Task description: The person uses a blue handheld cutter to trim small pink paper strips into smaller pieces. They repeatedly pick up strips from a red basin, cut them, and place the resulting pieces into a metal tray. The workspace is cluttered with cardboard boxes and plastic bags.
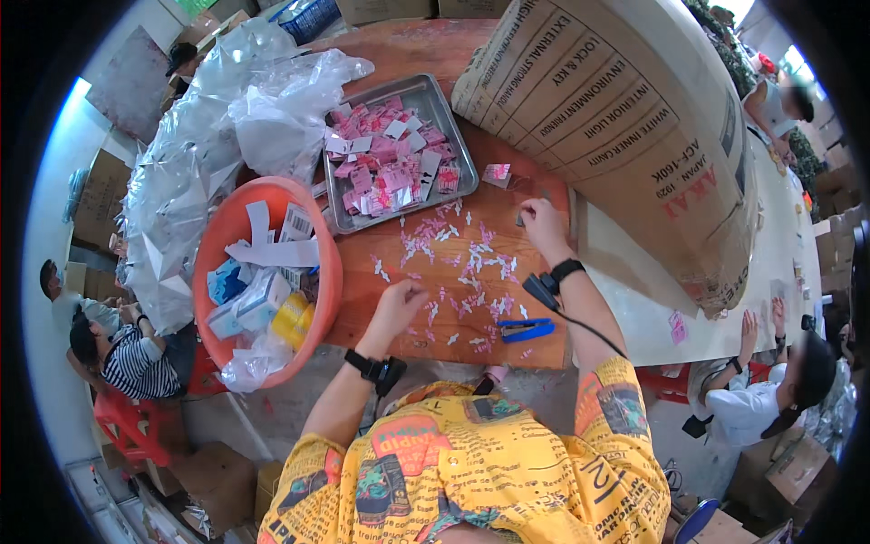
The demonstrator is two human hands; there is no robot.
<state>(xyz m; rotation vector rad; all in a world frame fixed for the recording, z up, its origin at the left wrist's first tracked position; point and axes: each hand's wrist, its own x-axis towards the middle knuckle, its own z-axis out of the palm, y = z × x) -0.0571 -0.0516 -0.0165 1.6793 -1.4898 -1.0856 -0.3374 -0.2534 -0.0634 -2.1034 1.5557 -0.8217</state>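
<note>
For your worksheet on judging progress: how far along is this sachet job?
Done: small pink and white snippets litter the wooden board. In hand: the right hand pinches something small, too small to identify; the left hand rests among snippets. Left: the metal tray holds many pink sachets.

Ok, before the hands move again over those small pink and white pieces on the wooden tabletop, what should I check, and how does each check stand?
1. Left hand resting on the scattered small pink and white pieces: ok.
2. Right hand pinching a piece: cannot tell, too small.
3. Rectangular metal tray holding pink packets within reach: ok.
4. Blue plastic tool lying untouched by the right forearm: ok.
5. Round orange plastic basin beside the left hand, not overturned: ok.
</note>
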